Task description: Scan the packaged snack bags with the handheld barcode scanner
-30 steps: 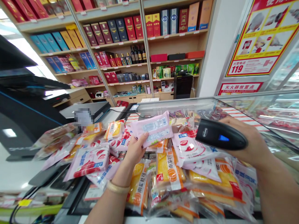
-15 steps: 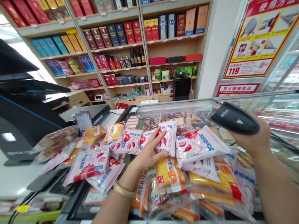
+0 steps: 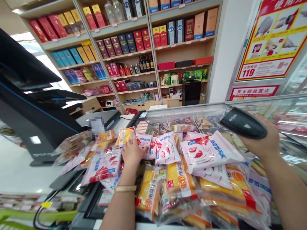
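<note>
- Sorting packets seemed the step.
- Left hand, seven o'clock: grip I couldn't tell.
- Right hand, three o'clock: clamped on scanner.
- Next called for light pinching.

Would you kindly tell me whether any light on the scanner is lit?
None looks lit on its visible side: the scanner in the right hand shows only pale markings.

**Clearance: top-down, middle**
Open air above the packs between left hand and scanner. Packs and left forearm block low entry at table's near edge. Dark terminal beyond left edge; thin cable behind packs.
</note>
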Motion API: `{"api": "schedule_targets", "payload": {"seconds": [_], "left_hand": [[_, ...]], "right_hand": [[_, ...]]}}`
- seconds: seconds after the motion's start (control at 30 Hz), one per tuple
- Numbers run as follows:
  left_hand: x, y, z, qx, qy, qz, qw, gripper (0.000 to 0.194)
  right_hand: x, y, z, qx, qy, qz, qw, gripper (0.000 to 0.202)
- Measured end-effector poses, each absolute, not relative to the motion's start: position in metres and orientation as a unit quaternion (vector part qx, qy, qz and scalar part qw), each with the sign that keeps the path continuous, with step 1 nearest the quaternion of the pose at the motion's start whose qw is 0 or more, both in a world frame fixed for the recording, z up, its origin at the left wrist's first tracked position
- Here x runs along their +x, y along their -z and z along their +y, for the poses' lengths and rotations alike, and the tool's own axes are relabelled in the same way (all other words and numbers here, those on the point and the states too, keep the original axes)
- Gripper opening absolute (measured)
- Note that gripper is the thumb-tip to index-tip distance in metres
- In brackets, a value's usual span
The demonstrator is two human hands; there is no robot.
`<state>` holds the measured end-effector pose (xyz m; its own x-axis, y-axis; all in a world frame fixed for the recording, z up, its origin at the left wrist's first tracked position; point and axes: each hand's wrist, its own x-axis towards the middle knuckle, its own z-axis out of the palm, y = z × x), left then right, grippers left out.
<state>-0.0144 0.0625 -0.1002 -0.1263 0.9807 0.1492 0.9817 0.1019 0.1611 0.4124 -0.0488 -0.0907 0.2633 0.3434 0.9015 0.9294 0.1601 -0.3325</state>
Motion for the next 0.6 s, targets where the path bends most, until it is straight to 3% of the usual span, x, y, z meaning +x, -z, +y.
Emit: {"api": "schedule_targets", "payload": {"seconds": [0.17, 0.6], "left_hand": [[-0.015, 0.099, 0.062, -0.685, 0.093, -0.722, -0.024, 0.073], [-0.052, 0.114, 0.088, -0.597, 0.353, -0.668, -0.270, 0.079]], "right_hand": [[0.409, 0.093, -0.048, -0.590, 0.232, -0.573, 0.519, 0.036], [0.405, 0.089, -0.049, -0.581, 0.222, -0.597, 0.507, 0.032]]}}
